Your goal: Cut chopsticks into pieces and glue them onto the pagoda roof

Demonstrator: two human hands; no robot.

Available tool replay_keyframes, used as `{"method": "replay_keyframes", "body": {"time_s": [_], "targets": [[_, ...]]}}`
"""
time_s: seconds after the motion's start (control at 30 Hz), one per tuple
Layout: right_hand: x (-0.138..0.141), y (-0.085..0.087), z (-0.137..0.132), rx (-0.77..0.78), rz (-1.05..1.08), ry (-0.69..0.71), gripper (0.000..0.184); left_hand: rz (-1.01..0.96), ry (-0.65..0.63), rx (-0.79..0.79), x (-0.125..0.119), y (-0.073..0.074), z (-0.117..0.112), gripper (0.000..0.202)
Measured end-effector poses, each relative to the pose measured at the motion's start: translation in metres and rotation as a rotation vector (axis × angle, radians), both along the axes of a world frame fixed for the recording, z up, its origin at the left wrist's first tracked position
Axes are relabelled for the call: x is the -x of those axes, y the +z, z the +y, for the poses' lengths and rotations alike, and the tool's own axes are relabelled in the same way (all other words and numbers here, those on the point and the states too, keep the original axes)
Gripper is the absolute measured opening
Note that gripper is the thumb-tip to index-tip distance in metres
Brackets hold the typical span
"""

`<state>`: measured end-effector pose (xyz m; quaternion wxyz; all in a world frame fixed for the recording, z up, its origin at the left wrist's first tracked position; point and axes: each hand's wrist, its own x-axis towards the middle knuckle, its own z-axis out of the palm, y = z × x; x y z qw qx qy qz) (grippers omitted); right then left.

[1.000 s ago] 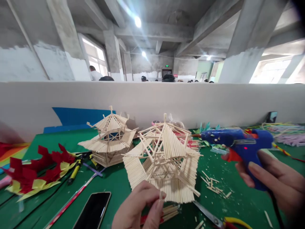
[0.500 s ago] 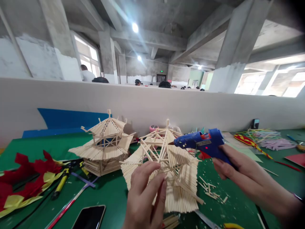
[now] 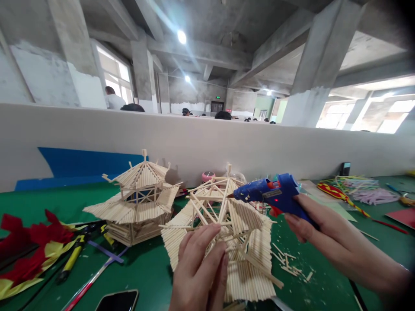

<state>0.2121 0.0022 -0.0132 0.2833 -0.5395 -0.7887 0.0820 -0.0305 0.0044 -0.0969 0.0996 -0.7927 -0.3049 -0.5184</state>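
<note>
My right hand (image 3: 317,220) is wrapped around the handle of a blue glue gun (image 3: 275,194), its red light lit. The nozzle points left and reaches the upper roof of a model pavilion (image 3: 249,276) built from thin wooden sticks. Part of this roof is covered with sticks, while bare rafters show on its left side. At the near side of the model, my left hand (image 3: 197,268) has its fingers bent and pressed together against the sticks; the exact contact is hidden. A second, more fully covered stick pavilion (image 3: 142,198) stands upright to the left.
Short stick offcuts (image 3: 288,261) lie right of the model. A phone (image 3: 118,301) rests at the front edge. Red and yellow cloth (image 3: 42,246) and a yellow-black tool (image 3: 71,259) are at left. A white partition (image 3: 201,138) runs behind; people sit beyond it.
The view has shifted slightly, and the nearer pavilion appears turned or tipped a little toward me. The glue gun nozzle has moved slightly left relative to the view. Both hands keep their grips.
</note>
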Motion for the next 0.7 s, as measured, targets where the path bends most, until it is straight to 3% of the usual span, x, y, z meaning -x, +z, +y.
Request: {"method": "replay_keyframes", "body": {"time_s": [0.17,0.43,0.7], "targets": [[-0.0005,-0.0026,0.0034,0.008,0.024,0.003,0.037,-0.032,-0.007,0.007,-0.0026,-0.0012,-0.0005,0.026],[-0.0029,-0.0033,-0.0038,-0.037,-0.054,0.037,0.019,-0.011,-0.013,0.026,-0.003,-0.0012,-0.0006,0.027],[-0.0025,0.0006,-0.0025,0.009,-0.054,0.044,0.02,0.026,-0.013,0.029,-0.0022,-0.0008,-0.001,0.027]]}}
